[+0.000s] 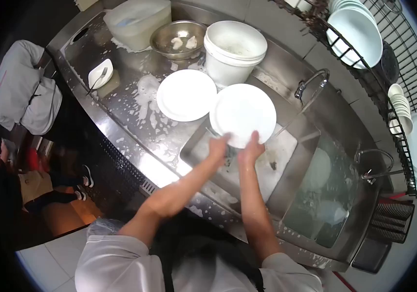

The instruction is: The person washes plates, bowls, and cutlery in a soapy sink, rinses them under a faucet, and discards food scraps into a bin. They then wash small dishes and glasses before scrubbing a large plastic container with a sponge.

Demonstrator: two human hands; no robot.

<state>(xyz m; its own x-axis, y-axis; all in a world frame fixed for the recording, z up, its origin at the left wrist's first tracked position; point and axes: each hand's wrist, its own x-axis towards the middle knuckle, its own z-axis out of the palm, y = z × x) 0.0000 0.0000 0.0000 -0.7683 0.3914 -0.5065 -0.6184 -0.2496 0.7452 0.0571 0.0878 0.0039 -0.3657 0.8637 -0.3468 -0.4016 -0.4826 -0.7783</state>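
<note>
A round white plate (243,114) is held over the left sink basin (293,187), tilted toward me. My right hand (251,150) grips its near rim, with the thumb on the upper face. Close to the lower left rim is my left hand (219,147), smeared by motion; whether it holds the plate or something small cannot be made out. A second white plate (187,95) lies on the wet steel counter just left of the held one. Under my hands, a white board or tray (282,152) with dark scraps lies in the basin.
Behind the plates stand a white bucket (235,48), a steel bowl (162,45) and a translucent tub (138,22). A small dish (101,74) holds a fork. Cloudy water fills the right basin (323,194). Taps (310,85) and a dish rack (386,82) line the wall. Another person (23,90) stands left.
</note>
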